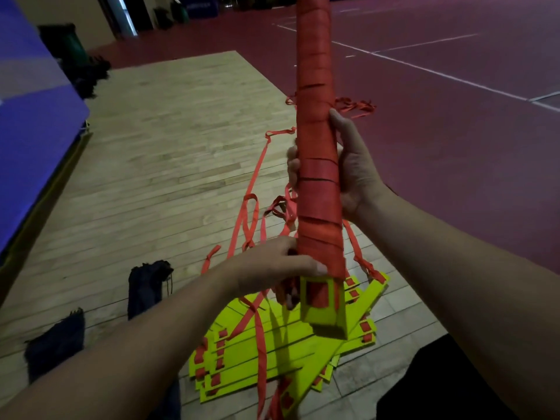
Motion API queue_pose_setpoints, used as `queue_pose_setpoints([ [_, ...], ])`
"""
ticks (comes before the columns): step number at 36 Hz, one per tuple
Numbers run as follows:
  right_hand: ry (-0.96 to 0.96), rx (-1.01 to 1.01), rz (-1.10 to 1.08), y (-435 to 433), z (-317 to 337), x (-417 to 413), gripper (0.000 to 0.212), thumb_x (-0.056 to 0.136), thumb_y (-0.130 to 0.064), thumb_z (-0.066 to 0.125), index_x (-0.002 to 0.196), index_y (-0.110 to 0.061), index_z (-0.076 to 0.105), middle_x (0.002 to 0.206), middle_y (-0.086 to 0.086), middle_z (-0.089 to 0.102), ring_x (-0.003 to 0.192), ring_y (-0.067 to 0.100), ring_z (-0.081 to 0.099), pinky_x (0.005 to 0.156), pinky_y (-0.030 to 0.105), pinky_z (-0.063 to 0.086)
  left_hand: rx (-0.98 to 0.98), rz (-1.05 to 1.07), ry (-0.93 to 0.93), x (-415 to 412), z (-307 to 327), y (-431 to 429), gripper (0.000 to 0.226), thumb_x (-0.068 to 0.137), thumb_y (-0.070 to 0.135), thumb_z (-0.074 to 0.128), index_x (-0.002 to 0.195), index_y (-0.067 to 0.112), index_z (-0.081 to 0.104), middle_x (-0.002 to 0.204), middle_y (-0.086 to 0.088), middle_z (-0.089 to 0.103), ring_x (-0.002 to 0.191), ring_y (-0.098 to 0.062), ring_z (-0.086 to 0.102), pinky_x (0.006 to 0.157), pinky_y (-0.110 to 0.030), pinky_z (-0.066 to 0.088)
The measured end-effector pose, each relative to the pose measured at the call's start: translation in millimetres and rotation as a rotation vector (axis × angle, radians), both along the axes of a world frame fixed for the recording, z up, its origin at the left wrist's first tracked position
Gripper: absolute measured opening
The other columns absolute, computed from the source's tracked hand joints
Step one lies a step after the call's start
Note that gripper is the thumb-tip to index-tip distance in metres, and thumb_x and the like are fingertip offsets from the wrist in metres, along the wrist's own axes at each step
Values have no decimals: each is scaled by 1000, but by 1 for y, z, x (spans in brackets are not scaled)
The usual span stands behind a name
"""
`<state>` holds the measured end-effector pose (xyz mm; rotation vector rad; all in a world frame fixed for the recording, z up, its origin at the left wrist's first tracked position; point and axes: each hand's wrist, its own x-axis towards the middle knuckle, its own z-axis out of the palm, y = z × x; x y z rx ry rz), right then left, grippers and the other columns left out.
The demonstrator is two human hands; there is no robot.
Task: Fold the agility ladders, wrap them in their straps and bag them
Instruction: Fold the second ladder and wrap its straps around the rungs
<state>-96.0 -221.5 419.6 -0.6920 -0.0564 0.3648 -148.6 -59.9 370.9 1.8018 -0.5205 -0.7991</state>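
A folded agility ladder bundle (pixel 316 116), wound all along in red strap, stands nearly upright in front of me, its yellow-green rung ends showing at the bottom. My right hand (pixel 351 168) grips the bundle around its middle, fingers wrapped behind it. My left hand (pixel 272 268) holds the bundle's lower end, thumb pressed on the last strap turns. Below lies a second agility ladder (pixel 272 353), a loose stack of yellow-green rungs with red straps (pixel 251 207) trailing across the floor. Two dark bags (pixel 148 286) (pixel 57 341) lie at the lower left.
I am over a wooden floor section (pixel 169 140) bordered by red court flooring (pixel 454 131) with white lines. A blue mat (pixel 27 101) rises on the left. Dark bins and gear (pixel 78 62) sit at the far left wall.
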Motion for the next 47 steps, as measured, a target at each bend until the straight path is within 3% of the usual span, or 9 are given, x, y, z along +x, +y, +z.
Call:
queue_pose_setpoints([
  [7, 21, -371, 83, 7, -3, -3, 31, 94, -40, 56, 87, -11, 49, 65, 7, 52, 44, 14, 47, 47, 23, 47, 146, -96, 116, -9, 4, -11, 24, 80, 47, 70, 88, 24, 71, 84, -8, 74, 66, -24, 67, 74, -36, 55],
  [11, -62, -646, -163, 11, -12, 0, 26, 95, -33, 63, 91, -11, 50, 70, 14, 55, 48, 22, 53, 50, 29, 51, 551, -114, -161, -1, 6, -4, 42, 89, 61, 57, 93, 22, 71, 82, 3, 74, 74, -14, 66, 67, -25, 49],
  [17, -18, -733, -559, 14, -14, 16, 28, 93, -34, 69, 91, -9, 57, 65, 7, 54, 48, 19, 54, 54, 35, 53, 633, -44, -425, -6, -1, -5, 42, 79, 68, 67, 82, 26, 59, 71, 8, 65, 66, -10, 64, 55, -22, 44],
  [20, 41, -625, -528, 4, -10, 16, 44, 93, -34, 66, 120, -3, 51, 83, 15, 58, 51, 21, 60, 57, 37, 57, 538, 47, -454, -5, -3, -8, 26, 83, 48, 70, 79, 27, 56, 67, 8, 61, 57, -8, 57, 57, -30, 50],
  [28, -39, 117, -103, 0, 4, 3, 37, 90, -41, 57, 96, -5, 57, 76, 12, 61, 61, 23, 62, 60, 33, 58, -148, -167, 101, -4, 9, 4, 12, 64, 32, 74, 76, 32, 75, 69, 16, 66, 66, -1, 61, 65, -17, 49],
  [32, -35, 14, 104, 9, 0, -2, 33, 82, -36, 58, 97, -6, 53, 70, 8, 54, 48, 13, 53, 47, 24, 51, -199, -276, 187, -7, 1, 3, 38, 52, 48, 90, 86, 36, 78, 84, 11, 73, 81, -10, 66, 82, -31, 51],
  [39, -41, -329, 48, 8, 1, 1, 12, 93, -21, 53, 89, -10, 50, 66, 10, 54, 45, 18, 52, 49, 25, 50, 472, -368, -75, -2, 17, 13, 60, 78, 85, 44, 92, 30, 65, 78, 14, 66, 73, -8, 62, 83, -34, 50],
  [42, -72, -487, -157, 8, -2, 3, 9, 95, -14, 57, 91, -10, 50, 63, 13, 55, 45, 22, 53, 48, 29, 51, 508, -354, -110, 0, 11, 17, 82, 77, 85, 49, 102, 8, 62, 67, 6, 62, 63, -16, 59, 70, -36, 50],
  [47, -87, -755, -564, 15, -10, 13, 15, 92, -16, 64, 84, -6, 55, 62, 9, 55, 41, 20, 54, 52, 40, 57, 568, -99, -345, -6, -3, 1, 62, 76, 81, 56, 93, 22, 70, 83, 3, 75, 74, -13, 71, 72, -30, 56],
])
